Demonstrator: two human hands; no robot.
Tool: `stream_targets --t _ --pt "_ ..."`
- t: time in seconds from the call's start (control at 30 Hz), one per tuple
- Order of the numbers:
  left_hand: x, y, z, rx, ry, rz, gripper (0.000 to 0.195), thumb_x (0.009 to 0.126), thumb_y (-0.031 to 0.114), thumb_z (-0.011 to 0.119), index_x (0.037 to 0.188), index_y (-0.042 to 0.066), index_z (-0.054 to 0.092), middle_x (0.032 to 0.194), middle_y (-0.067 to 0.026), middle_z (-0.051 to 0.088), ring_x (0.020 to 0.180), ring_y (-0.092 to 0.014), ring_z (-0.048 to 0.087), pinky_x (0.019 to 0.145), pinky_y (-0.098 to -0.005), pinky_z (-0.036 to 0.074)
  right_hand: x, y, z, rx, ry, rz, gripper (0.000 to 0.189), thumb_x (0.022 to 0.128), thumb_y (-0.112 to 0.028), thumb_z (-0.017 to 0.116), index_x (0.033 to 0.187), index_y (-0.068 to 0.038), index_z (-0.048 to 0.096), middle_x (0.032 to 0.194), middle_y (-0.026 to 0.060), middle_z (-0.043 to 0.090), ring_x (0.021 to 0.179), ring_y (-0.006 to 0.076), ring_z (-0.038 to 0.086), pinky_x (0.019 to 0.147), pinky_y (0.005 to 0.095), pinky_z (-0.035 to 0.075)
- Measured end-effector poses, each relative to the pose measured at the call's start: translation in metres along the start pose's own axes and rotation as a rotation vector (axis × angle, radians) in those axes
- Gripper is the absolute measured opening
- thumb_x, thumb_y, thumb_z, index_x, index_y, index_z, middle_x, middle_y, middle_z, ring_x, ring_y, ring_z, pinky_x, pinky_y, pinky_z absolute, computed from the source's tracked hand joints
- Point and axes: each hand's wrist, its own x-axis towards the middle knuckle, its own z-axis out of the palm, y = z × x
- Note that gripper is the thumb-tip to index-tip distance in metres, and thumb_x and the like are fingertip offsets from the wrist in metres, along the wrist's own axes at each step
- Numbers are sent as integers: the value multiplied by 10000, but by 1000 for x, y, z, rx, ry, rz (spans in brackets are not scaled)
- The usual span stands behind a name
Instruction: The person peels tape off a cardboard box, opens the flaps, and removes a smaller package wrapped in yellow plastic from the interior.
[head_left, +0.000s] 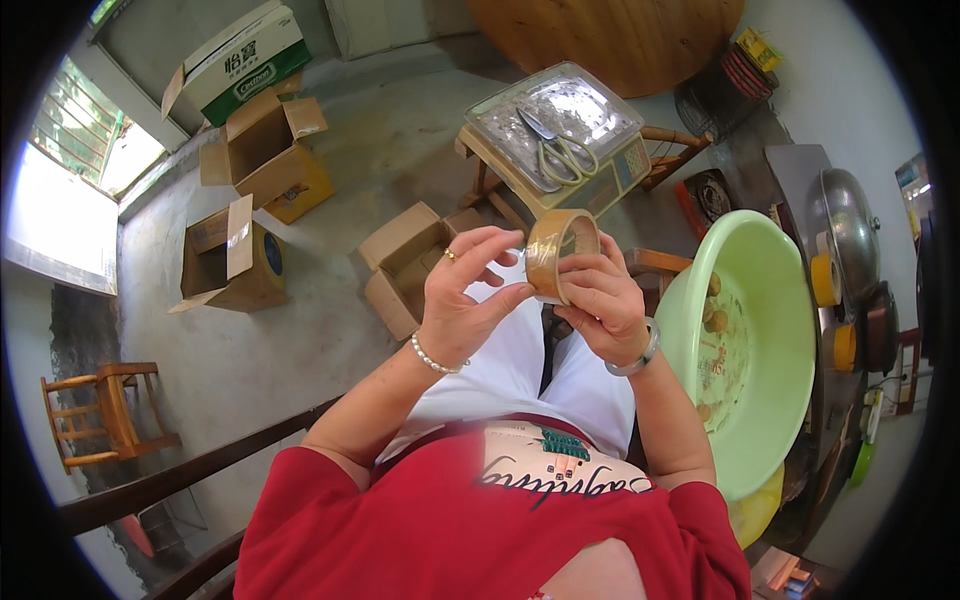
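Observation:
In front of my lap, my right hand (607, 304) grips a roll of brown packing tape (546, 259), fingers curled over its near rim and into the core. My left hand (472, 281) is at the roll's left side with thumb and forefinger apart. Its thumb tip appears to touch the lower edge, and the forefinger tip is close to the upper part. Whether a loose tape end lies between them is unclear. Just below the hands, an open cardboard box (412, 262) stands on the floor, partly hidden by my left hand.
Ahead is a weighing scale (551, 124) with scissors (555, 146) on its pan. A large green basin (757, 360) holding a few round brown items is at my right. Open cartons (259, 139) stand left, beyond a wooden chair (112, 412). A dark rail (202, 465) crosses the lower left.

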Motion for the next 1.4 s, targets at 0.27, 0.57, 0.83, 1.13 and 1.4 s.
stream_targets --t 0.27,0.57,0.83,1.13,1.4 --pt "-13 19 17 -101 -51 1 300 706 -67 668 993 -4 610 1004 -102 557 768 -125 568 623 -211 485 -28 -19 -12 -59 46 -47 244 583 -37 698 818 -40 634 802 44 617 894 245 585 845 456 385" --pt "-7 27 14 232 -68 417 166 698 -78 665 837 -11 604 887 -116 599 669 -143 585 578 -221 486 -37 -28 -4 0 108 -15 244 565 -15 701 794 -28 618 796 84 610 835 248 591 749 404 404" --pt "-14 25 3 -283 -116 -183 71 853 5 530 923 -7 528 988 -111 586 733 -120 588 588 -207 470 -40 -32 3 71 83 19 240 573 6 690 799 -20 617 825 101 621 817 245 593 790 407 411" --pt "-8 26 -7 -295 -174 -374 86 838 24 559 911 -13 587 808 -63 636 689 -99 602 585 -199 469 -44 -31 1 157 128 158 211 592 47 648 795 4 609 784 115 623 827 261 599 874 434 401" --pt "-10 9 -22 -381 -181 -366 206 779 1 597 984 -16 592 913 -55 615 772 -104 594 642 -211 473 -42 -32 3 46 163 211 197 592 46 634 782 8 598 767 109 615 810 268 598 866 428 406"
